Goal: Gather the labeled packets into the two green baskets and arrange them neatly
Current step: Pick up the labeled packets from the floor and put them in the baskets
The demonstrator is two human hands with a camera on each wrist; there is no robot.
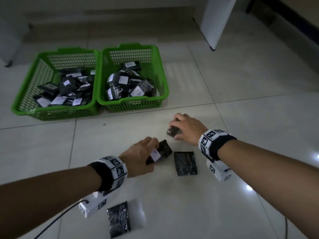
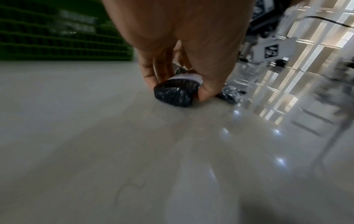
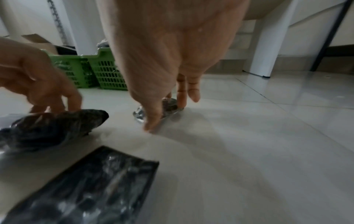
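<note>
A: We count two green baskets side by side at the far side of the floor, touching along one wall. The left basket [image 1: 51, 87] and the right basket [image 1: 133, 78] each hold a loose heap of dark packets with white labels.

B: So we judge most of the gathering done. The arranging is not: in both the packets lie tilted and overlapping, labels facing every way.

A: Four packets remain on the floor tiles [image 1: 241, 118], all well short of the baskets. Our left hand [image 1: 138, 157] has thumb and fingers curled round a labeled packet [image 1: 160, 151]; in the left wrist view its near end looks just clear of the tile, though we can't be sure.

B: And the right hand [image 1: 187, 127]?

A: Fingers curled down over a small packet [image 1: 173, 131], thumb at the near edge, pinching it. That one sits flat on the tile. We can't see a label on it.

B: Loose ones?

A: A flat packet [image 1: 185, 163] lies between our two wrists, just beside the one in the left hand, not touching it. Another packet [image 1: 119, 219] lies nearer us, under the left forearm. Neither shows a label from here.

B: Then we reckon: two in hand to carry over, two more to fetch, then both heaps to straighten.
</note>
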